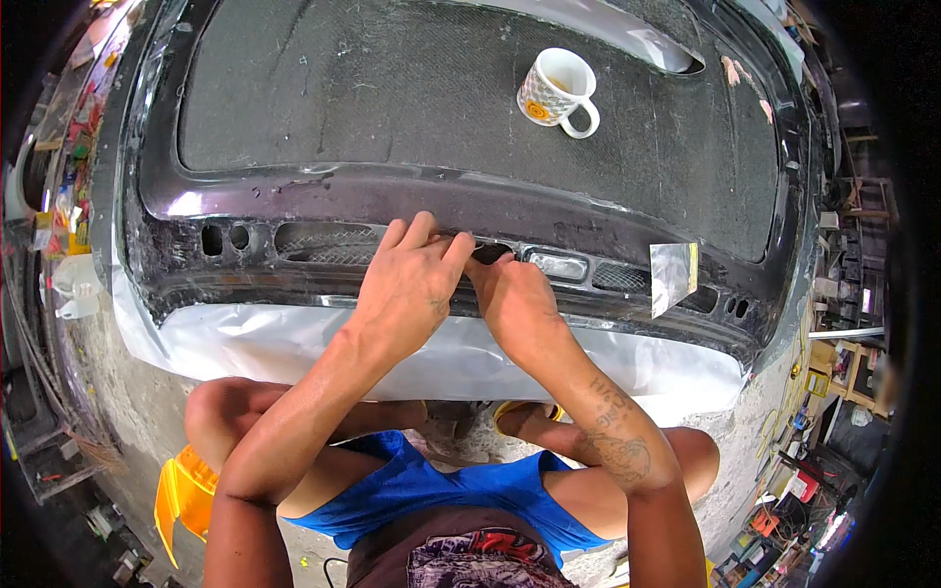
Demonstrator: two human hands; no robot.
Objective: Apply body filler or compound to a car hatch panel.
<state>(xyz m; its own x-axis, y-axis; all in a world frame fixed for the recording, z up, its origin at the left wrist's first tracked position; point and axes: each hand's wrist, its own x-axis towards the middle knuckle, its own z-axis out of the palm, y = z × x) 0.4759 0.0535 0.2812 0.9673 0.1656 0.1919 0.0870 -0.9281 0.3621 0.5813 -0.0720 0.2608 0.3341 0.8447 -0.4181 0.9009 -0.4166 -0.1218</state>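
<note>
A dark car hood, its ribbed inner side up, lies in front of me, with several openings along its near edge. My left hand is closed at that edge, its fingers bent and the thumb and index pinched beside a dark opening. Close against it is my right hand, also closed, with its fingertips curled into the same opening. What the fingertips hold, if anything, is hidden. Left of my hands, grey mesh shows in a long slot; more mesh fills a slot to the right.
A patterned white mug with a brownish drink stands on the hood. Near its right edge lies a small clear packet. White plastic sheeting hangs below the near edge. A yellow plastic seat is by my left thigh; clutter lines both sides.
</note>
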